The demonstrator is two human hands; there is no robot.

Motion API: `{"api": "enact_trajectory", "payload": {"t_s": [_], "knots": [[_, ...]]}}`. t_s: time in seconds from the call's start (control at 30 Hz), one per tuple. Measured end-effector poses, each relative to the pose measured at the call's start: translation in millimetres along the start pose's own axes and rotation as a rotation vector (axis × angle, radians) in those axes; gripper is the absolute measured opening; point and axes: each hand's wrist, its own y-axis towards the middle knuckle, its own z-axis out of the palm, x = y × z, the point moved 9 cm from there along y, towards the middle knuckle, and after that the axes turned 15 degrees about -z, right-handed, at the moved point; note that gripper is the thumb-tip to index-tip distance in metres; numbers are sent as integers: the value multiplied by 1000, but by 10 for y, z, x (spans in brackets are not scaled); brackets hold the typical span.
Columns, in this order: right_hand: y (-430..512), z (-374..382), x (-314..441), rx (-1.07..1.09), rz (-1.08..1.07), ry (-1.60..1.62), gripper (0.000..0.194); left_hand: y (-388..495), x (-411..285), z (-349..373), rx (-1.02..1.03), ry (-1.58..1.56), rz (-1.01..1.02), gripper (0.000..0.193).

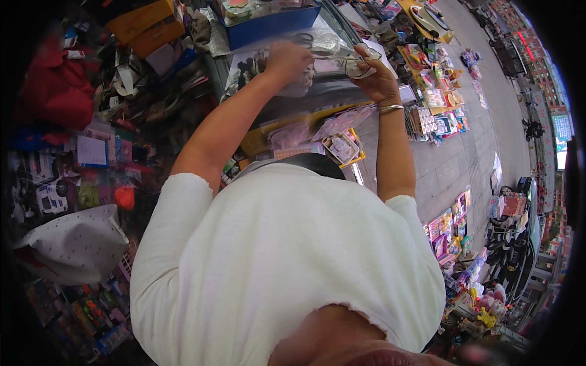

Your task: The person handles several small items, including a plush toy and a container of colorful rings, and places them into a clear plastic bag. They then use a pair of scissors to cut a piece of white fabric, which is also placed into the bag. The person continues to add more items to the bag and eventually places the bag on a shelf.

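My left hand (pixel 289 61) is closed in a fist above the stall surface. Clear plastic wrapping (pixel 297 88) hangs just below its fingers and seems to be held in them. My right hand (pixel 376 78), with a silver bangle at the wrist, grips a thin tool with two pale, dark-edged loops, apparently scissors (pixel 357 69). Its narrow part points left and reaches my left fist; whether the fist holds its tip cannot be told. Dark-handled scissors (pixel 303 39) lie just beyond my left hand. Dark cut-out shapes (pixel 247 71) on a pale sheet are left of it.
A blue box (pixel 274 28) stands beyond my hands. Nearer my body is a yellow-edged tray (pixel 348 148) with small packets. Packed goods and a red cloth bag (pixel 59 87) crowd the left. Small wares (pixel 430 91) lie on the paving (pixel 439 160) at right.
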Motion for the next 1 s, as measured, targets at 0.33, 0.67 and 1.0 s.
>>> {"api": "enact_trajectory", "payload": {"t_s": [0.33, 0.67, 1.0], "knots": [[-7, -126, 197, -82, -21, -263, 44, -34, -318, -170, -170, -171, 178, 28], [-62, 114, 71, -50, 59, -268, 50, 172, -849, -107, 248, -489, -48, 35], [38, -110, 91, -125, 30, -31, 51, 140, -326, -106, 178, -358, -348, 45]]}}
